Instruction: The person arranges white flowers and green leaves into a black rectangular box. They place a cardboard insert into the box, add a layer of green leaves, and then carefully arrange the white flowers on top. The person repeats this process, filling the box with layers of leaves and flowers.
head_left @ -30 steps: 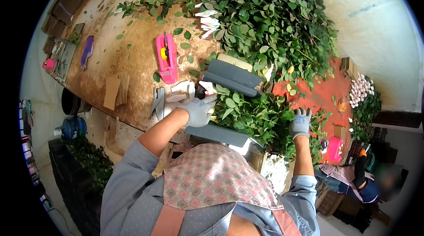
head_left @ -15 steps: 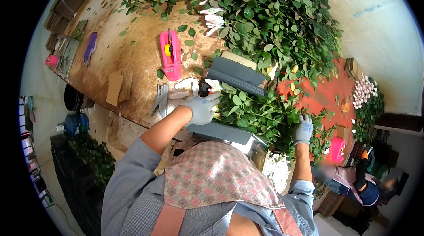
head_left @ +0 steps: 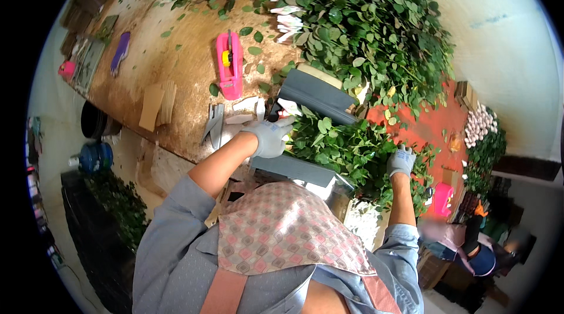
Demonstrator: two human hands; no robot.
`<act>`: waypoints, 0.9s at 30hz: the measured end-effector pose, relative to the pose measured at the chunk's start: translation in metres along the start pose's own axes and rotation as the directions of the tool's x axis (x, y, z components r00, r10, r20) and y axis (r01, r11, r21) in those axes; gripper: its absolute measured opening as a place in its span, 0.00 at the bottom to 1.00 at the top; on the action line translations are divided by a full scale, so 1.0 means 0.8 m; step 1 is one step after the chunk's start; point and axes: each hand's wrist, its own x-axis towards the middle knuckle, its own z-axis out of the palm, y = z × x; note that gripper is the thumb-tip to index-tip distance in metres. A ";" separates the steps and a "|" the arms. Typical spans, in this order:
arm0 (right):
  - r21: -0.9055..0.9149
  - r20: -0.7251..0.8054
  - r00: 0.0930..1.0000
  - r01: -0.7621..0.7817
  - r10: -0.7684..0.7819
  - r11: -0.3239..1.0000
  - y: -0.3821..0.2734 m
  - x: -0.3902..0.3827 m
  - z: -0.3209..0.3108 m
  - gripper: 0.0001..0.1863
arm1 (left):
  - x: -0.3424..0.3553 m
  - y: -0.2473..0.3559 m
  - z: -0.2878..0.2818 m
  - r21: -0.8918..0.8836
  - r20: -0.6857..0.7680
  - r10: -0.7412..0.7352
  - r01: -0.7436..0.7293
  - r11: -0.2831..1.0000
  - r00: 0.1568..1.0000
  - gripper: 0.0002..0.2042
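A bunch of leafy rose stems (head_left: 329,145) lies between two grey padded sides, the far one (head_left: 317,96) and the near one (head_left: 294,170). Pale wrapped buds (head_left: 289,107) show at its left end. My left hand (head_left: 269,138), in a grey glove, has its fingers bent against the bud end of the bunch; the fingertips are partly hidden there. On the stems at the right end rests my right hand (head_left: 401,162), also gloved, fingers a little apart. Beyond the left hand stands a pink tape dispenser (head_left: 230,67) with a yellow core.
A big pile of leafy roses (head_left: 370,38) fills the far right side. Grey metal pieces (head_left: 214,125), cardboard sheets (head_left: 151,107) and a purple glove (head_left: 121,52) lie on the left of the wooden table (head_left: 188,73). Another person (head_left: 476,249) is at the right beside a second pink dispenser (head_left: 443,197).
The view has shifted slightly. My left hand stays at the bud end, and my right hand has moved slightly up and left over the stems.
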 end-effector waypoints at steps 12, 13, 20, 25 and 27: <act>0.225 -0.566 0.793 0.411 -0.225 0.883 -0.081 -0.059 -0.210 0.20 | -0.004 0.004 0.002 0.015 0.041 -0.047 0.046 0.999 0.998 0.30; 0.276 -0.582 0.747 0.553 -0.321 0.786 -0.111 -0.068 -0.234 0.21 | -0.004 0.000 0.006 -0.013 -0.009 -0.014 0.014 1.000 1.000 0.28; 0.046 -0.472 0.653 0.690 -0.592 0.723 -0.297 -0.008 -0.168 0.09 | 0.013 -0.004 0.001 0.066 0.042 -0.017 0.014 0.998 0.999 0.24; -0.020 -0.563 0.580 0.703 -0.589 0.711 -0.314 0.016 -0.141 0.10 | 0.012 -0.011 0.013 -0.031 -0.018 -0.009 0.009 0.999 1.000 0.25; 0.018 -0.589 0.556 0.735 -0.587 0.678 -0.308 0.014 -0.151 0.11 | 0.017 -0.019 0.024 -0.043 -0.057 0.017 -0.019 0.999 0.998 0.25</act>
